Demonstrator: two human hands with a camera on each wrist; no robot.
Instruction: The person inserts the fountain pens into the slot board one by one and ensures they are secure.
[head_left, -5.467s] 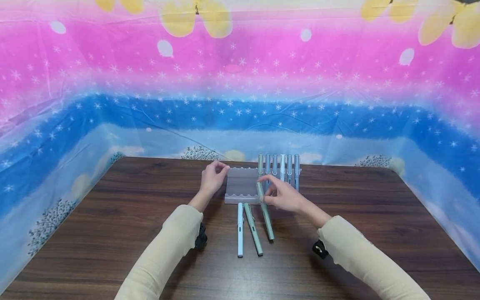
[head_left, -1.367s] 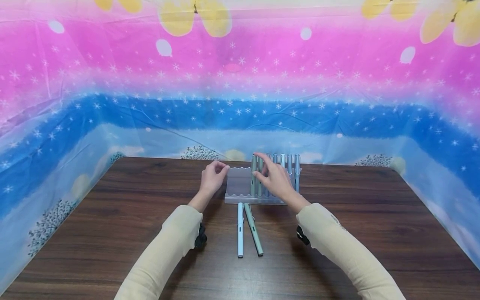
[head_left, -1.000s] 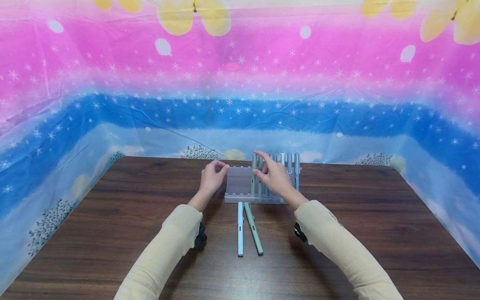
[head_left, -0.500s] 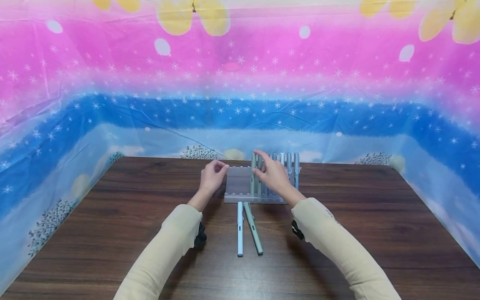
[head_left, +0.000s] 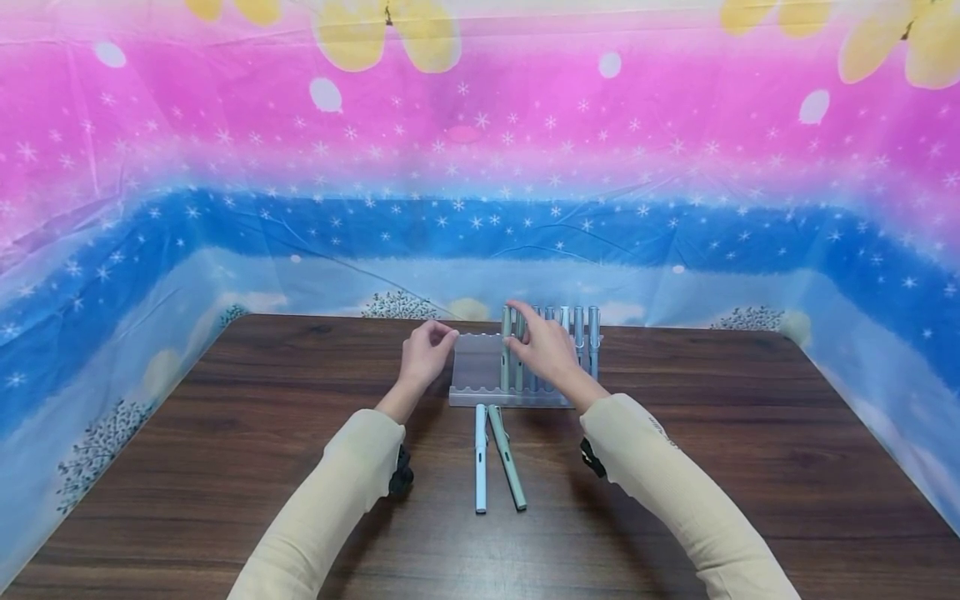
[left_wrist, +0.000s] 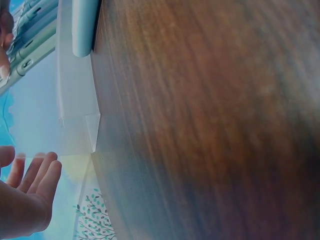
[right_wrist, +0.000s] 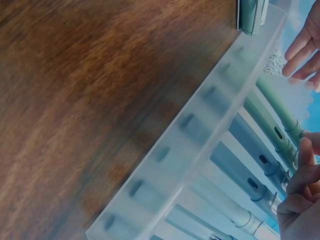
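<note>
A frosted clear pen rack (head_left: 477, 364) with scalloped edges stands at the table's far middle. My left hand (head_left: 423, 357) pinches its upper left edge between thumb and fingers. My right hand (head_left: 552, 357) is at the row of upright pens, its thumb and index finger on the leftmost green pen (head_left: 505, 362), which stands in a slot. Beside it stand another green pen (right_wrist: 265, 117) and several blue and pale ones, such as a blue pen (right_wrist: 240, 170), partly hidden by the hand. In front of the rack lie a pale blue pen (head_left: 481, 462) and a green pen (head_left: 508, 462).
The dark wooden table (head_left: 247, 433) extends to both sides. A patterned cloth (head_left: 465, 225) in pink and blue hangs close behind its far edge and along the sides. Each wrist carries a black strap mount, such as the left mount (head_left: 402, 471).
Some seconds ago my right hand held a green pen slanted before the rack; it now stands upright at the row's left end. Over the last second both hands have stayed almost still.
</note>
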